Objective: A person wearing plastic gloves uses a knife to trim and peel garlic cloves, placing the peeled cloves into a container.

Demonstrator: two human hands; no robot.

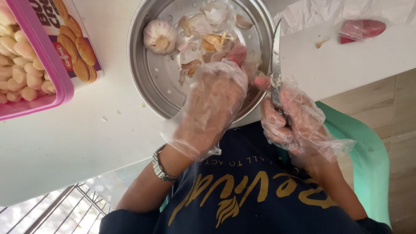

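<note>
While a heap of loose papery skins and split cloves (203, 41) already lies in the perforated steel pan (149, 82), one whole garlic bulb (160, 36) sits untouched near the pan's far left rim, so the peeling looks well under way but not finished. A pink-rimmed tub (52, 65) at the counter's left edge holds a good many pale peeled cloves (17, 73), which I take as the finished share. Both hands wear thin clear plastic gloves. At the pan's near rim, where it overhangs the counter's (86, 143) near edge, the left hand (212, 108) is curled over with its fingertips pinched together on something small and pinkish, most likely a clove; the glove and fingers hide too much to be sure. Just beside the pan's right rim, the right hand (290, 121) is clamped around the handle of a small knife (275, 56). The blade's long axis runs nearly straight away from the person, tip pointing toward the counter's far edge and leaning slightly left, its lower part close to the left fingertips. A red object under plastic wrap (362, 29) lies near the far right corner.
</note>
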